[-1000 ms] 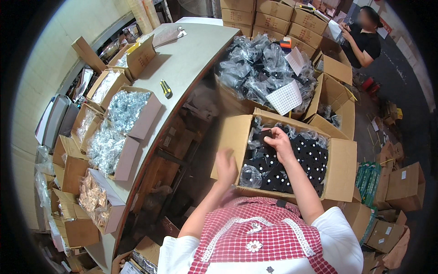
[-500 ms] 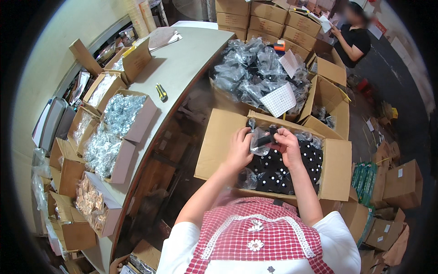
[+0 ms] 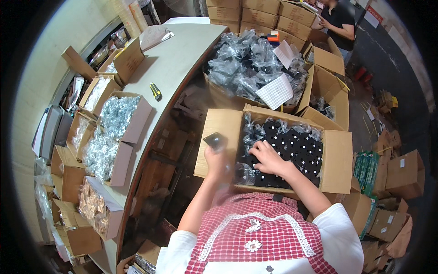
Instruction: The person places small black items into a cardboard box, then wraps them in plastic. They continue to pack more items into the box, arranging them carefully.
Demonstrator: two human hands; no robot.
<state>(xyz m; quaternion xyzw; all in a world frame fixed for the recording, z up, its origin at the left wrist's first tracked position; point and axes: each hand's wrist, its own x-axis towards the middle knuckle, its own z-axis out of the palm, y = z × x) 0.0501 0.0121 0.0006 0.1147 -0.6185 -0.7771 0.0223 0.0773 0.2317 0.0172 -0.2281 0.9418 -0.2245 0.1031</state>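
Over the left flap of an open carton (image 3: 335, 160), my left hand (image 3: 216, 160) is closed on a small, flat, black piece (image 3: 215, 140), which looks to be in a clear plastic bag. My right hand (image 3: 269, 159) reaches into the carton, fingers bent and apart, resting on the black pieces with white dots (image 3: 292, 144) that fill it. Its fingertips are partly lost against the dark pieces. Clear plastic bags (image 3: 246, 172) line the carton's left side and stick up along its back.
Behind stands a big carton heaped with bagged black pieces (image 3: 248, 59), papers on top. At left, a table (image 3: 182, 55) bears a yellow utility knife (image 3: 155, 91) and boxes of bagged parts (image 3: 119, 114). A person in black (image 3: 340, 23) stands at far right.
My hands have parted. The left moved left and down with the bagged piece, out over the flap; the right went down onto the black pieces. The view shifted slightly.
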